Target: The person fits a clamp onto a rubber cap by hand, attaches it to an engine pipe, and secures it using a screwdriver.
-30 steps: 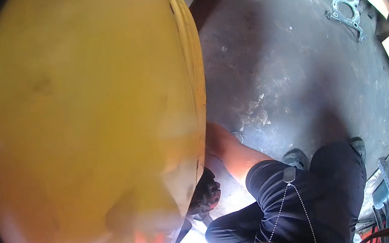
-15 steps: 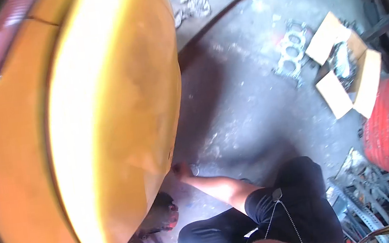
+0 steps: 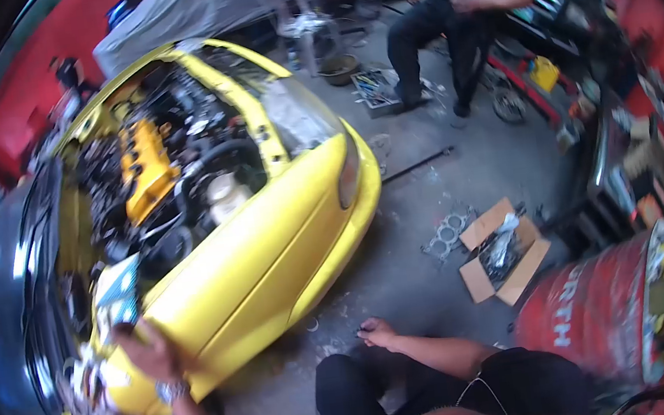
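My left hand (image 3: 149, 354), with a watch on its wrist, is at the near fender (image 3: 233, 278) of a yellow car. Its fingers are apart and slightly blurred; whether the palm touches the metal is unclear. A blue and white packet or cloth (image 3: 116, 288) lies just beyond the fingertips, by the open engine bay. My right hand (image 3: 378, 332) hangs low over the floor, beside my knee, its fingers curled round a small dark item too small to name. In the engine bay are an orange valve cover (image 3: 146, 168) and a white-capped reservoir (image 3: 226, 194).
An open cardboard box (image 3: 530, 254) and a metal gasket (image 3: 445, 237) lie on the floor. Near my right side stands a red drum (image 3: 585, 313). A dark bar (image 3: 420, 165) lies beyond the bumper. A person in dark clothes (image 3: 443, 28) sits farther back; another (image 3: 70, 78) stands far left.
My view has risen and widened, now showing the engine bay. My left hand has come into view at the fender. My right hand has moved away from the car's lower side.
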A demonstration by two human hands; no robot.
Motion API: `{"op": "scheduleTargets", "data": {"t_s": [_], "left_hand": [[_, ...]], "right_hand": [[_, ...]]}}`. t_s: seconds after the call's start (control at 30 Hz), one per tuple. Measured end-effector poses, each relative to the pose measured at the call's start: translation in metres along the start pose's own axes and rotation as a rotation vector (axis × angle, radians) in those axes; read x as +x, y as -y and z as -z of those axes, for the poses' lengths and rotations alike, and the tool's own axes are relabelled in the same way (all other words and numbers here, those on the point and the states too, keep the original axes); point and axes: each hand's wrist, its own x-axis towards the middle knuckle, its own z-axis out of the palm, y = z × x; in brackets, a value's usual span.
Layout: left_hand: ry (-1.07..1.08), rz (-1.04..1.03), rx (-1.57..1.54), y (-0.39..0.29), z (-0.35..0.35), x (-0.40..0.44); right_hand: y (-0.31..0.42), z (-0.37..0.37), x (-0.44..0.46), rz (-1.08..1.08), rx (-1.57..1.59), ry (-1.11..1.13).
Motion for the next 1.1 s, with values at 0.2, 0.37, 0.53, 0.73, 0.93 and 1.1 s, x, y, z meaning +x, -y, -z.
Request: {"op": "scheduleTargets", "data": {"t_s": [0.2,0.37,0.53,0.73,0.93,1.1], "left_hand": [[0.068,-0.076,-0.113,0.002,0.013,0.012],[0.190,0.084,-0.466,-0.003,0.044,0.031],[0.413,0.395,-1.071,0.004,0.091,0.026],[0.575,0.608,-1.363,0.082,0.123,0.101],[0.881,0.745,-1.416,0.155,0.102,0.171],[0.561,1.046,-2.386,0.200,0.049,0.204]], "right_hand": [[0.201,-0.072,-0.192,0.234,-0.262,0.443],[0.337,-0.156,-0.281,0.434,-0.272,0.483],[0.388,-0.249,-0.252,0.692,-0.418,0.296],[0.450,-0.357,-0.240,0.815,-0.495,0.436],[0.479,-0.422,-0.216,0.637,-0.390,0.493],[0.518,-0.447,-0.197,0.541,-0.305,0.518]]}}
